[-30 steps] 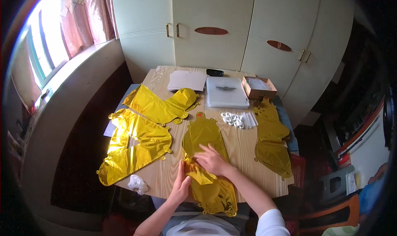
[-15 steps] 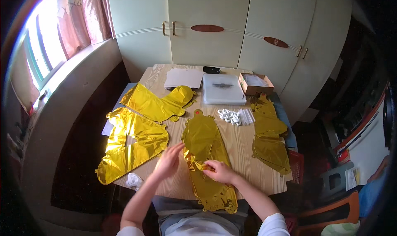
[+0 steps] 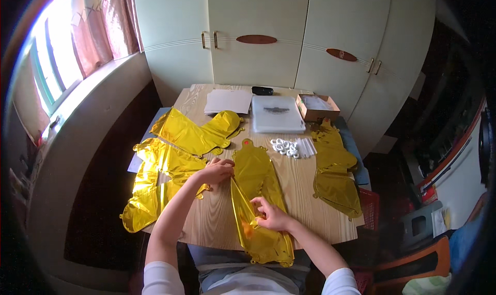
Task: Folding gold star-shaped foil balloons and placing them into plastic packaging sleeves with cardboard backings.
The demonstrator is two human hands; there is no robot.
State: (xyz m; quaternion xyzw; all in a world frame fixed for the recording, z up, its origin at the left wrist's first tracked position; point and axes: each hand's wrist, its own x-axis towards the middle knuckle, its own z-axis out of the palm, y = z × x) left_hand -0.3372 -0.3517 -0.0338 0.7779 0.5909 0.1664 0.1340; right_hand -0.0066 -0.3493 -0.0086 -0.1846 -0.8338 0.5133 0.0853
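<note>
A flat gold foil balloon lies lengthwise before me, its lower end at the table's near edge and a small red spot on its top tab. My left hand is closed on its left side, pulling a fold of foil taut. Lower down, my right hand has curled fingers and pinches the foil near the middle; the fingertips are partly hidden by the crease. Left of these lie two more gold foil balloons, one bent and one with an opening in it. Another gold foil balloon is at the right.
Farther back are a stack of white sheets, a clear plastic pack, a black object and a cardboard box. White rings and clear tubes lie mid-table. An orange chair stands at right.
My left hand has moved up and closed on the balloon's left edge, drawing the foil into a long fold. My right hand stays near the middle, slightly higher.
</note>
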